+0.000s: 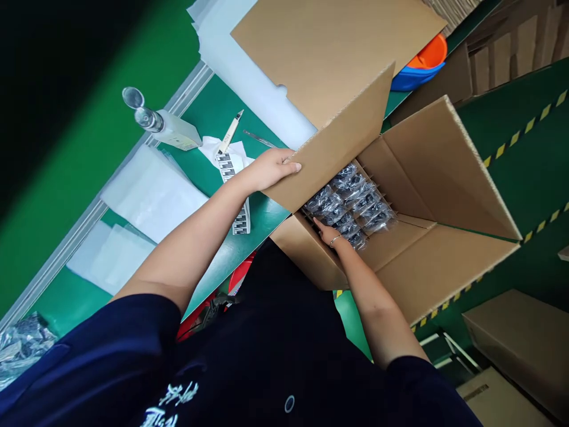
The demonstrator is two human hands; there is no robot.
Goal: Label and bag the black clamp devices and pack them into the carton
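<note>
A large open cardboard box (444, 267) stands tilted in front of me, its cells filled with several small dark parts in clear bags (351, 198). My left hand (272, 169) grips the edge of the near box flap (338, 142) and holds it back. My right hand (328, 233) reaches over the box's near wall to the bagged parts. One of its fingers is stretched out along the row, and the others are hidden inside the box. A thin ring or band shows on that hand.
On the green table (213, 112) lie a clear bottle (162, 124), a pen-like tool (230, 131), a strip of printed labels (235, 196), white foam sheets (151, 193) and a flat cardboard sheet (329, 47). More bagged parts (22, 347) lie at the lower left. Cartons (520, 344) stand on the floor at the right.
</note>
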